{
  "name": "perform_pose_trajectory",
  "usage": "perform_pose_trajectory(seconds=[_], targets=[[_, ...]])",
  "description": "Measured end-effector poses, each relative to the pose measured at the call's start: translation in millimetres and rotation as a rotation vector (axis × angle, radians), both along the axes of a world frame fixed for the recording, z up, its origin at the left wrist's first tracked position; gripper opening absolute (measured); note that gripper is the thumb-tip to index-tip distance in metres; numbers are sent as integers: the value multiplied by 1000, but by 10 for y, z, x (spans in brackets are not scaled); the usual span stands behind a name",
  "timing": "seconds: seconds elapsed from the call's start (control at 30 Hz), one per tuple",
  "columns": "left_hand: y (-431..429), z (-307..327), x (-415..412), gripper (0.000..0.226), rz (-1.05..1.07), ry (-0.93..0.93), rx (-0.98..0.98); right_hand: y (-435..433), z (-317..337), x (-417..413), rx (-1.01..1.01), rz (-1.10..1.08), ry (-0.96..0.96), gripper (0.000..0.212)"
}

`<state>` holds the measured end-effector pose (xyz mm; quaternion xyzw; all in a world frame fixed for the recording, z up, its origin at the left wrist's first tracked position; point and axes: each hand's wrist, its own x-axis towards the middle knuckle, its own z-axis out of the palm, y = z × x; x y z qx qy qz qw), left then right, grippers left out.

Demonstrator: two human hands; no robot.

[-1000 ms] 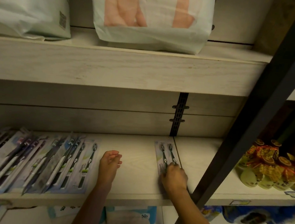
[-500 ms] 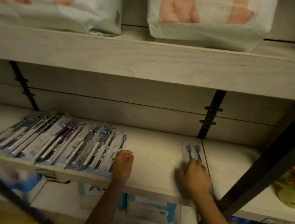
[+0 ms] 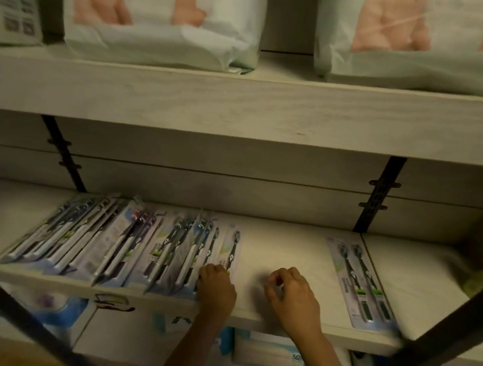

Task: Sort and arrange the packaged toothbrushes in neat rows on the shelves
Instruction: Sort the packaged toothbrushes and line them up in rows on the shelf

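Since a moment ago my right hand (image 3: 294,298) has left the twin pack (image 3: 362,282), now hovering empty, fingers curled. My left hand (image 3: 216,287) seemingly presses the row of toothbrush packs (image 3: 131,240), at its right end.

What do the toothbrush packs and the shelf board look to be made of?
Toothbrush packs: printed card backing under glossy clear plastic, judging by the sheen; likely blister packs. Shelf board: pale matte wood-grain surface, possibly laminate rather than solid wood; dim light leaves that open.

Only faint, blurred print on the twin toothbrush pack (image 3: 362,284), not surely readable. Below that pack and to its left, "50" partly legible on a white package (image 3: 273,355).
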<state>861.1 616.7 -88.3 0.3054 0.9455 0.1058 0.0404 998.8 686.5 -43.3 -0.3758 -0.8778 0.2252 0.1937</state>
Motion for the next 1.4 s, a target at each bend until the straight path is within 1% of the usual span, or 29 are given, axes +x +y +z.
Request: perform_pose_trajectory(seconds=[0.17,0.27,0.3,0.37,0.43,0.47,0.5,0.53,0.6,0.67,0.73,0.8,0.83,0.93,1.03,1.17,1.23,1.3,1.4], targets=[[110,3,17,37,-29,-29,34,-37,-47,-55,-54,-66,-5,14],[89,14,16,39,-59,-93,138,-18,-87,-58,-131,-75,7,12],[72,29,21,39,-61,-155,217,-13,-103,-67,-190,-83,32,10],[43,93,59,37,-59,-336,442,-4,-108,-109,-361,-122,123,13],[7,181,136,37,-59,-496,620,0,-83,-175,-593,-150,248,27],[-3,206,169,37,-68,-548,679,2,-65,-210,-691,-144,319,33],[-16,212,196,38,-78,-581,714,0,-39,-235,-760,-130,386,34],[-27,237,220,37,-85,-596,739,-9,-2,-257,-804,-110,452,31],[-53,302,253,37,-89,-618,763,-15,45,-287,-827,-101,541,20],[-92,365,276,39,-119,-638,748,5,27,-298,-813,-126,553,17],[-165,352,262,34,-129,-688,751,43,-9,-298,-837,-158,543,17],[-254,299,200,22,-130,-637,738,101,-42,-276,-877,-192,561,18],[-285,247,141,23,-116,-584,692,128,-45,-260,-879,-203,565,17],[-307,105,-18,39,-65,-360,453,163,-34,-227,-882,-195,576,11],[-263,-11,-121,50,-153,-141,245,161,-30,-216,-884,-164,556,12],[-246,-138,-215,57,-165,56,72,165,-51,-192,-883,-137,526,12],[-228,-145,-229,59,-157,135,-5,176,-50,-184,-885,-130,522,13],[-232,-151,-246,59,-166,175,-79,181,-48,-180,-892,-130,524,13],[-217,-143,-271,55,-107,175,-116,180,-60,-174,-889,-135,529,12]])
